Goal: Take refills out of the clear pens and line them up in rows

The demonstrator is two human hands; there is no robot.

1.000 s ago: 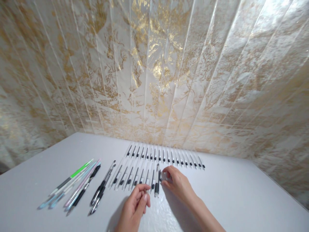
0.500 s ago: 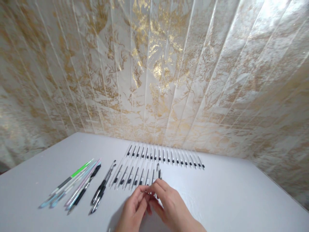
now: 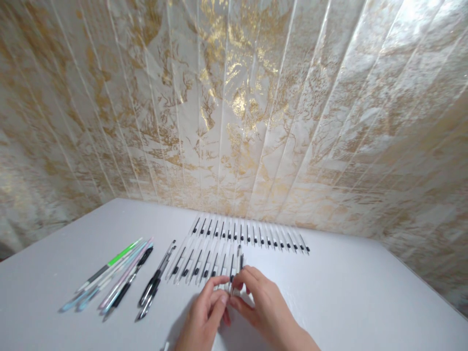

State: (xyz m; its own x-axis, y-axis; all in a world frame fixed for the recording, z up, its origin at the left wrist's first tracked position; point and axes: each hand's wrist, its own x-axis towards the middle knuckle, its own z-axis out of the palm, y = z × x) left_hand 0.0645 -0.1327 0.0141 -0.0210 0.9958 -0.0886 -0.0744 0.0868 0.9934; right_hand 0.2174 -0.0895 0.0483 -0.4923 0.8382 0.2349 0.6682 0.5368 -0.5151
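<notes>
My left hand (image 3: 206, 309) and my right hand (image 3: 261, 297) meet low in the middle, fingertips bent toward each other. In my right hand's thumb and fingers is the lower part of a slim clear-and-dark pen (image 3: 241, 262), which points away from me. The left thumb and forefinger are pinched close beside it at its near end; what they hold is too small to make out. Just beyond the fingers lies the front row of clear pens with black refills and grips (image 3: 196, 268). My fingers hide the near ends of its rightmost pens.
A longer back row of similar pens (image 3: 248, 235) lies near the cloth wall. Two black-and-clear pens (image 3: 155, 282) lie left of the front row. Farther left is a loose bunch of pens (image 3: 126, 273), one bright green. All rest on a white table (image 3: 351, 292).
My right hand has shifted slightly right, so the fingertips are a little farther apart and a bit of the pen shows between them. The laid-out pens keep their places.
</notes>
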